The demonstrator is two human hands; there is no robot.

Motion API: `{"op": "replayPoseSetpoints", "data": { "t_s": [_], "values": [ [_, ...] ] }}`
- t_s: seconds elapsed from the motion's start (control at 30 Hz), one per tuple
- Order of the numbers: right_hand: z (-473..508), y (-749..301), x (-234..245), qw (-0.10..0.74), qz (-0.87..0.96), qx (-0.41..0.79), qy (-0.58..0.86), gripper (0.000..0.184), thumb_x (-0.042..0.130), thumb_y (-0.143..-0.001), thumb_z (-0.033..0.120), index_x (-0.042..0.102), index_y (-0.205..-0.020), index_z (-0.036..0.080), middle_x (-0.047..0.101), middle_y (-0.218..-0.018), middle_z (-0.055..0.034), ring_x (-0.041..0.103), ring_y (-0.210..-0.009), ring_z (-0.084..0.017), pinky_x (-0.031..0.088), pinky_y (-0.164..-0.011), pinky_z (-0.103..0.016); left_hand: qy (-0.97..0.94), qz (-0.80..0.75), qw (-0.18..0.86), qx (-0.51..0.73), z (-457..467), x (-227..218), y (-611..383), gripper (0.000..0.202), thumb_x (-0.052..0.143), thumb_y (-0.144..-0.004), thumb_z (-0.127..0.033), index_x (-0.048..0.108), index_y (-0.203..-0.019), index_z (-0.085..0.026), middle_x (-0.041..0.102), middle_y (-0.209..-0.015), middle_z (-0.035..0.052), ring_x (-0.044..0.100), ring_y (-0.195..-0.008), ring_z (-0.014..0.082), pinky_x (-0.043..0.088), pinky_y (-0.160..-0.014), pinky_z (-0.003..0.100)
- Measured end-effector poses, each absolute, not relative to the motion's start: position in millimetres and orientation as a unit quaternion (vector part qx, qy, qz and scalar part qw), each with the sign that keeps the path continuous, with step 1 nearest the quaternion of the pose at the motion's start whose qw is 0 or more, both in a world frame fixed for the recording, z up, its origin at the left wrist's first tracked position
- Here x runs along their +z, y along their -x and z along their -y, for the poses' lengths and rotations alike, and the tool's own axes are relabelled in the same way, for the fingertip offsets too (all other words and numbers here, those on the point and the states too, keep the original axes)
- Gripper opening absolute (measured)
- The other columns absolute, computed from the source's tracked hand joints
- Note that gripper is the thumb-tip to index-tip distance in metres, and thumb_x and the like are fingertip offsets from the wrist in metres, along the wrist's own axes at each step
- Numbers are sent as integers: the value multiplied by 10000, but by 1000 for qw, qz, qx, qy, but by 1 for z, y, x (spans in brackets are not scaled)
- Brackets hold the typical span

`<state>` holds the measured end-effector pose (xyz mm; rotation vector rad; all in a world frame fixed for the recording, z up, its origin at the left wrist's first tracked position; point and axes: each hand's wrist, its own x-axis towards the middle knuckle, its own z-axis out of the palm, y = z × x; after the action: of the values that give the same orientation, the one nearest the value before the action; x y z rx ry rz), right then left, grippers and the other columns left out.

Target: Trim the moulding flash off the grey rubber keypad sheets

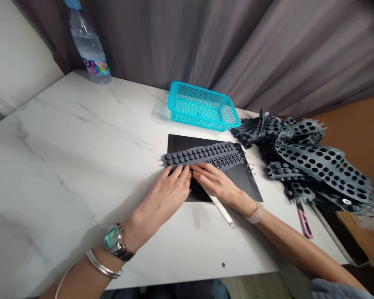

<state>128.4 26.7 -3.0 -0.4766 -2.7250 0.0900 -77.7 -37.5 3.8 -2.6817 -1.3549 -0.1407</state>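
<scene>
A dark grey rubber strip with rows of round studs (202, 153) lies slantwise across a black mat (252, 189). Along its near edge are the fingertips of my left hand (171, 189), fingers fairly straight and its thumb tucked low. My right hand (216, 182) is close beside it, fingers bent at the same edge, the tips of both hands almost meeting. From under my right palm a slim white tool (221, 211) sticks out towards me; its far end is hidden, and whether the palm touches it is unclear.
Behind the mat stands a turquoise plastic basket (204, 124). Perforated grey rubber sheets (318, 160) are heaped at the right, with a pink-handled cutter (303, 222) below them. A water bottle (90, 50) stands back left. Small dark bits lie near the mat.
</scene>
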Motion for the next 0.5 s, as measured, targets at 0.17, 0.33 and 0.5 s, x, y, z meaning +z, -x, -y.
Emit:
{"op": "replayPoseSetpoints", "data": {
  "t_s": [0.17, 0.33, 0.5],
  "values": [
    [-29, -130, -3, 364, 847, 176, 347, 104, 501, -968, 193, 603, -949, 202, 702, -1093, -95, 661, -1023, -204, 582, -864, -384, 887, 454, 66, -48, 39, 6, 77, 458, 370, -1002, -273, 490, -1388, -57, 506, -1443, 157, 454, -1299, 278, 358, -1074, 447],
    [-32, -149, 5, 459, 713, 204, 489, 119, 552, -955, 283, 586, -867, 208, 730, -991, -73, 700, -915, -206, 581, -792, -372, 888, 453, 57, -50, 40, 6, 76, 488, 377, -1001, -255, 421, -1429, -24, 496, -1449, 175, 465, -1293, 278, 379, -1071, 438],
    [-22, -144, 0, 323, 887, 113, 309, 109, 566, -933, 170, 630, -1002, 224, 701, -1144, -89, 648, -1050, -215, 572, -876, -386, 880, 468, 65, -47, 40, 12, 76, 473, 430, -975, -203, 445, -1414, -29, 502, -1435, 202, 466, -1299, 286, 407, -1049, 417]
  ]
}}
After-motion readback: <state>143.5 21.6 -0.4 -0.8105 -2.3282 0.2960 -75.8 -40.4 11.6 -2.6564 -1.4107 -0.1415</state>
